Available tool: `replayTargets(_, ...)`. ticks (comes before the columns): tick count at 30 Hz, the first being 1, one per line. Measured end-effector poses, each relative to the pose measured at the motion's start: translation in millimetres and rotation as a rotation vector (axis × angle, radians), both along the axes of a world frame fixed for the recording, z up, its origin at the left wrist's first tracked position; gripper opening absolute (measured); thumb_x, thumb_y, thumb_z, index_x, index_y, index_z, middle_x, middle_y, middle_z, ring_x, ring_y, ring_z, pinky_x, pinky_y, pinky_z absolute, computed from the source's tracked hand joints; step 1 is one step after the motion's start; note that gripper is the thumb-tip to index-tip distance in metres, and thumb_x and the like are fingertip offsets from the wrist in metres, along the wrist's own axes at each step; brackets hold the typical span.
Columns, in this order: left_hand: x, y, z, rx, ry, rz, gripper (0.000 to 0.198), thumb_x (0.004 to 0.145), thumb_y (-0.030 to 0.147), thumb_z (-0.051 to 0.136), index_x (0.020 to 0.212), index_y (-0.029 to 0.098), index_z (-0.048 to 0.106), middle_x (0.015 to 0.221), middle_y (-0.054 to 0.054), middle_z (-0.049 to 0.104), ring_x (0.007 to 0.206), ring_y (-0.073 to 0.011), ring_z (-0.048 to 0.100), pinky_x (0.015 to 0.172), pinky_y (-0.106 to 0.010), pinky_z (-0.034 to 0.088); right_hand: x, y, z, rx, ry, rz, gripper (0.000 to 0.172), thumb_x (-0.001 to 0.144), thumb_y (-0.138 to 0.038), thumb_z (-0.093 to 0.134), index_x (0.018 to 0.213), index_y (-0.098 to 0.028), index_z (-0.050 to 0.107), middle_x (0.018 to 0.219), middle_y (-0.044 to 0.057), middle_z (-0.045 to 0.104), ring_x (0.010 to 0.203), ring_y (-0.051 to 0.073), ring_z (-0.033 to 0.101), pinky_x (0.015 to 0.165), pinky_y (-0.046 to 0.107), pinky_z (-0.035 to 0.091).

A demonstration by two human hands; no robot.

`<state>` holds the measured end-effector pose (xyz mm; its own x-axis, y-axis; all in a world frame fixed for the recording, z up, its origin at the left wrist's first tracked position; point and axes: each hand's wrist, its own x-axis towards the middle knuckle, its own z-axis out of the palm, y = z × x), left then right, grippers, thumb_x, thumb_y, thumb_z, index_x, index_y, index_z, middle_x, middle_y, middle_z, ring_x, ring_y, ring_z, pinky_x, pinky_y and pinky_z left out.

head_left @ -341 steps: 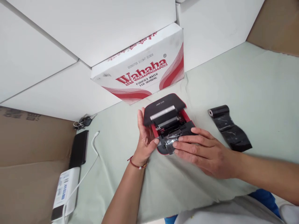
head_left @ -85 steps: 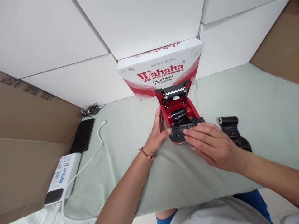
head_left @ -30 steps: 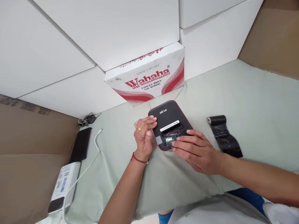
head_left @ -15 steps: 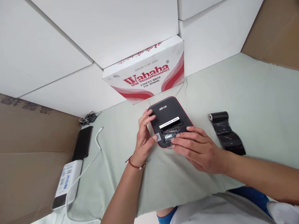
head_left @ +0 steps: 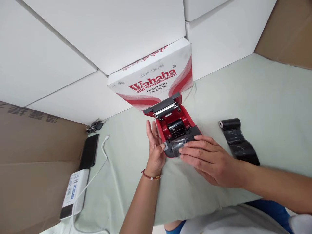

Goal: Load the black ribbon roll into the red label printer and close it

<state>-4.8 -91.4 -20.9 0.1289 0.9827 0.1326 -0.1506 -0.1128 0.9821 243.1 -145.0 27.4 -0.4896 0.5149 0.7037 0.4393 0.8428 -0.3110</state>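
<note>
A label printer (head_left: 160, 135) with a red inside lies on the cloth, its lid (head_left: 163, 105) raised toward the carton behind. Inside sits a black roll (head_left: 176, 127), and a shiny dark strip (head_left: 179, 143) runs out over the front edge. My left hand (head_left: 156, 151) is at the printer's left side, fingers stretched out and thumb on the grey latch. Over the front right corner lies my right hand (head_left: 212, 159), its fingertips against the strip and front panel; its thumb is hidden. To the right rests another black roll (head_left: 230, 124), partly unwound.
A white and red water carton (head_left: 156, 81) stands just behind the printer against white boxes (head_left: 104, 29). On the left are keys (head_left: 96, 125), a black phone-like slab (head_left: 89, 150), a white device (head_left: 75, 191) and a white cable (head_left: 104, 152). Cardboard (head_left: 285, 35) borders the cloth.
The printer's lid has swung up and back, showing the red inside and the roll. My left fingers have come off the lid to the printer's side; my right hand stays in place.
</note>
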Motion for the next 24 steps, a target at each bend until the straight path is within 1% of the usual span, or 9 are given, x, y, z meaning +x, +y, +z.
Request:
replayTargets(3,1.4,0.9,-0.9,-0.025,-0.056,-0.026,0.099,0.092,0.058,0.083,0.175,0.052,0.031,0.192,0.001,0.025,0.179,-0.0332,0.023,0.143,-0.055,0.032,9.4,14.5,22.2,-0.091,0.061,0.048,0.038,0.108,-0.014,0.059,0.145,-0.016,0.065,0.135,0.012,0.082,0.129,0.020,0.073,0.120,0.041,0.057)
replayTargets(6,2.6,1.9,1.2,-0.040,-0.086,-0.083,0.092,0.092,0.060,0.082,0.173,0.046,0.041,0.187,-0.002,0.038,0.175,-0.0364,0.034,0.142,-0.055,0.036,13.8,48.2,47.7,-0.182,0.004,0.005,0.027,0.112,-0.019,0.055,0.132,-0.021,0.072,0.123,0.009,0.084,0.114,0.022,0.077,0.103,0.038,0.063)
replayTargets(9,4.2,2.7,3.1,-0.051,-0.110,-0.102,0.092,0.091,0.060,0.083,0.172,0.041,0.045,0.183,-0.004,0.045,0.172,-0.0384,0.040,0.142,-0.057,0.037,0.1,90.0,63.9,-0.297,-0.356,-0.105,0.020,0.107,-0.018,0.059,0.109,-0.022,0.078,0.105,0.006,0.085,0.091,0.023,0.078,0.080,0.036,0.061)
replayTargets(11,4.9,3.4,2.5,-0.052,-0.134,-0.094,0.091,0.089,0.058,0.085,0.170,0.041,0.047,0.183,-0.004,0.045,0.174,-0.0377,0.035,0.144,-0.056,0.033,-17.8,112.8,68.5,-0.360,-0.634,-0.199,0.016,0.097,-0.012,0.067,0.098,-0.022,0.081,0.097,0.007,0.085,0.080,0.023,0.077,0.068,0.035,0.055)
replayTargets(13,4.8,4.4,0.6,-0.050,-0.152,-0.087,0.090,0.088,0.056,0.087,0.169,0.041,0.050,0.185,-0.003,0.042,0.177,-0.0366,0.029,0.146,-0.056,0.028,-36.9,128.0,69.7,-0.368,-0.813,-0.228,0.017,0.090,-0.008,0.072,0.091,-0.021,0.083,0.087,0.008,0.084,0.073,0.024,0.076,0.062,0.034,0.050)
replayTargets(16,3.4,6.6,-3.6,-0.036,-0.148,-0.089,0.091,0.087,0.056,0.088,0.168,0.041,0.050,0.187,-0.003,0.038,0.178,-0.0366,0.026,0.146,-0.056,0.026,-56.8,138.3,68.1,-0.367,-0.899,-0.170,0.015,0.088,-0.009,0.075,0.090,-0.020,0.086,0.082,0.010,0.083,0.076,0.026,0.077,0.066,0.036,0.052)
replayTargets(19,1.8,8.6,-7.6,-0.014,-0.136,-0.096,0.092,0.087,0.058,0.088,0.169,0.041,0.049,0.187,-0.003,0.037,0.178,-0.0372,0.026,0.146,-0.056,0.025,-57.9,138.1,67.1,-0.436,-0.921,-0.194,0.016,0.088,-0.010,0.077,0.095,-0.020,0.087,0.088,0.012,0.084,0.081,0.028,0.078,0.071,0.038,0.055)
replayTargets(21,1.5,9.2,-8.9,-0.010,-0.140,-0.105,0.091,0.088,0.058,0.087,0.169,0.041,0.049,0.187,-0.003,0.039,0.177,-0.0377,0.027,0.146,-0.056,0.027,-44.2,133.2,71.2,-0.427,-0.886,-0.211,0.013,0.088,-0.011,0.080,0.095,-0.020,0.087,0.086,0.011,0.084,0.074,0.026,0.077,0.065,0.036,0.053)
replayTargets(24,2.1,9.6,-8.3,-0.006,-0.155,-0.118,0.090,0.088,0.056,0.087,0.168,0.041,0.049,0.186,-0.003,0.040,0.177,-0.0378,0.028,0.145,-0.057,0.027,-0.6,120.1,88.4,-0.328,-0.641,-0.049,0.013,0.095,-0.026,0.082,0.107,-0.022,0.086,0.093,0.005,0.085,0.069,0.018,0.073,0.059,0.031,0.049)
